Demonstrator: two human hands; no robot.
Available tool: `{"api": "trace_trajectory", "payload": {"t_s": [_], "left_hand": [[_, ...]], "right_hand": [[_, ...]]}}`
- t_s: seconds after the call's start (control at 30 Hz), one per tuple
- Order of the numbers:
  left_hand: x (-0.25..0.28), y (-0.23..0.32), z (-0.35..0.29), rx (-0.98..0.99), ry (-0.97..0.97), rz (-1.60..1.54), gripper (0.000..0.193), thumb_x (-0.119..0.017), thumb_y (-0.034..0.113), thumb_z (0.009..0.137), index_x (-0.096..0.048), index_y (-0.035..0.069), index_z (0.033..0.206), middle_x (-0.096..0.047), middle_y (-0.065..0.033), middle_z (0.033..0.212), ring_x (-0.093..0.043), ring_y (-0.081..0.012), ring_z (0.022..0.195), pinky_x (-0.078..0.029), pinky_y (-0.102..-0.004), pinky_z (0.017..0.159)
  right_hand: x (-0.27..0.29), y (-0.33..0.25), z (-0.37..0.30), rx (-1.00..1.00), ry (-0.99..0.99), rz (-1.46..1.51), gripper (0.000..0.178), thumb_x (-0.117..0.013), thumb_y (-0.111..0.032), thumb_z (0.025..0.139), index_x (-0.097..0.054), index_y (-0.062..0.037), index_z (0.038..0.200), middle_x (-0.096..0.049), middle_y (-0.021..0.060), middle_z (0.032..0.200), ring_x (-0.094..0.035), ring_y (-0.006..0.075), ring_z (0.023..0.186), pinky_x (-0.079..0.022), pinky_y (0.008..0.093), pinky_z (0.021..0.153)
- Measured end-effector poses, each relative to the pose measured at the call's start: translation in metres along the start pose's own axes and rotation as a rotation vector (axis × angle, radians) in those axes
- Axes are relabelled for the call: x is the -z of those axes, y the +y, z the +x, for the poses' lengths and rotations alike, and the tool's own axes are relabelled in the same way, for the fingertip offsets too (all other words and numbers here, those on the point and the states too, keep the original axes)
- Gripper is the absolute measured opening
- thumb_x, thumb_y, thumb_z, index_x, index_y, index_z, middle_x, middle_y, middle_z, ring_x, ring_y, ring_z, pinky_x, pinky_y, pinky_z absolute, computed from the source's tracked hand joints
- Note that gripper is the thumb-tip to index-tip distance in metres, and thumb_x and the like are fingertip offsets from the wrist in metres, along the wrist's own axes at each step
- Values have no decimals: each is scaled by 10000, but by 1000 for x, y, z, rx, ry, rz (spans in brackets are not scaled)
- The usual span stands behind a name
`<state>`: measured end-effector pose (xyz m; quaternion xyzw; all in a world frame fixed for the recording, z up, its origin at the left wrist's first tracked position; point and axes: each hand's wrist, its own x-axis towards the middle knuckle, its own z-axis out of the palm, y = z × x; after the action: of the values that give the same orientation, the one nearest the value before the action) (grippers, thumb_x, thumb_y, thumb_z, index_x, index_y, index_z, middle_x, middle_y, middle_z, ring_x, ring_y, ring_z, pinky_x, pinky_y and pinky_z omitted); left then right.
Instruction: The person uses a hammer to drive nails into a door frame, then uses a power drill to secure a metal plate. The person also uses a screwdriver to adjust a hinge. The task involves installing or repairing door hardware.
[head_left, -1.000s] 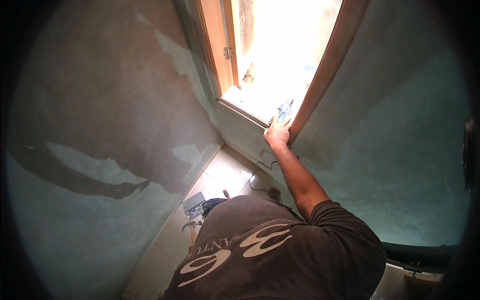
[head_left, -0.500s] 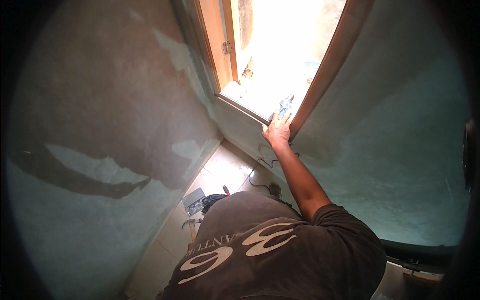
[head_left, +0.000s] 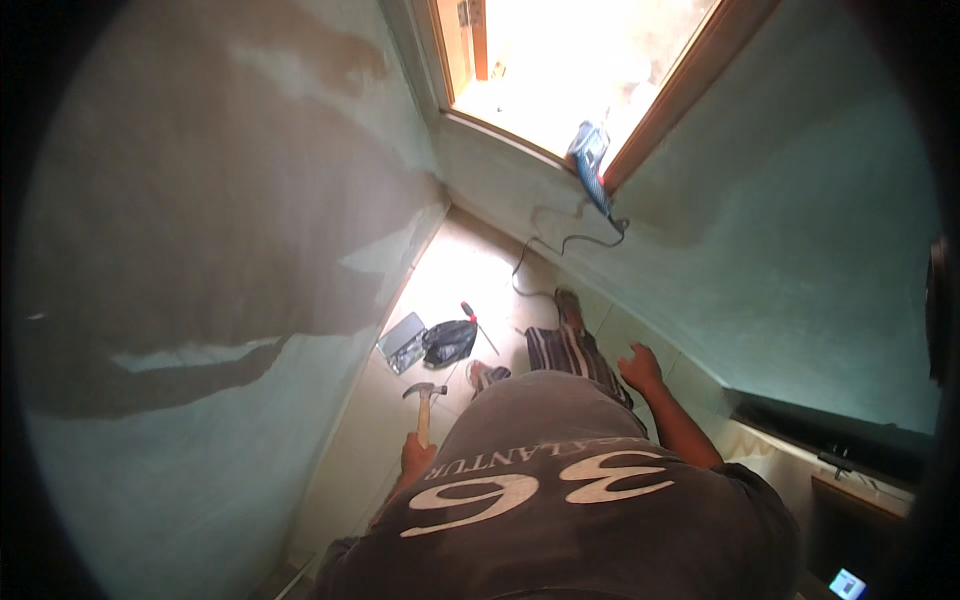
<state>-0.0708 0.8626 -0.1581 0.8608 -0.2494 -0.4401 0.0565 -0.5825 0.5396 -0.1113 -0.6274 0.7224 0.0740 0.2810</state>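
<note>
My left hand [head_left: 417,453], low beside my body, is closed round the wooden handle of a claw hammer [head_left: 425,405], its metal head pointing up in the picture. My right hand [head_left: 640,368] hangs at my right side above the floor. It holds nothing, and its fingers look loosely apart. Away from both hands, a blue power drill [head_left: 592,165] rests on the sill [head_left: 515,140] of a bright window opening, with its handle hanging over the inner edge. From the handle a dark cord [head_left: 575,240] drops along the wall to the floor.
On the tiled floor ahead lie an open grey case [head_left: 404,342], a black bag [head_left: 449,344] and a red-handled screwdriver [head_left: 470,312]. Patchy green walls [head_left: 250,250] close in on both sides. A dark ledge [head_left: 830,430] stands at the right, and a small lit screen [head_left: 847,583] shows below it.
My right hand has let go of the drill and come down to my side, leaving the drill on the sill. The view has tilted down, and the hammer in my left hand shows more fully.
</note>
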Motion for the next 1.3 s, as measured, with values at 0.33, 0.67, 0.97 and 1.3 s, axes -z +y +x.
{"api": "trace_trajectory", "payload": {"t_s": [0.33,0.67,0.97,1.3], "left_hand": [[67,-5,3,-85,-155,500,558,-765,280,812,-582,-38,1232,-727,-291,1150,-724,-457,1084,-575,-557,919],[0,160,3,-335,-214,857,491,-842,258,810,-630,-35,1143,-736,-274,1073,-731,-432,1036,-579,-528,881],[-163,420,-72,-671,-233,1159,483,-863,274,799,-654,-25,1116,-733,-251,1028,-724,-386,986,-571,-506,836],[-357,613,-152,-1029,-343,1513,475,-887,291,786,-680,-14,1086,-730,-225,979,-716,-334,930,-563,-482,786]], "right_hand": [[-111,205,-165,-285,-209,-22,385,-734,-303,826,-746,55,968,-749,256,963,-754,419,869,-616,513,767],[-117,282,-246,-491,-7,536,483,-697,-378,823,-746,54,1035,-729,305,1113,-701,480,1084,-555,542,950],[-176,503,-377,-921,97,700,399,-640,-291,934,-738,23,1159,-775,231,1034,-770,410,946,-648,488,772],[-241,517,-504,-1530,355,1420,302,-634,-271,1009,-732,9,1064,-765,205,955,-771,361,871,-648,513,698]]}}
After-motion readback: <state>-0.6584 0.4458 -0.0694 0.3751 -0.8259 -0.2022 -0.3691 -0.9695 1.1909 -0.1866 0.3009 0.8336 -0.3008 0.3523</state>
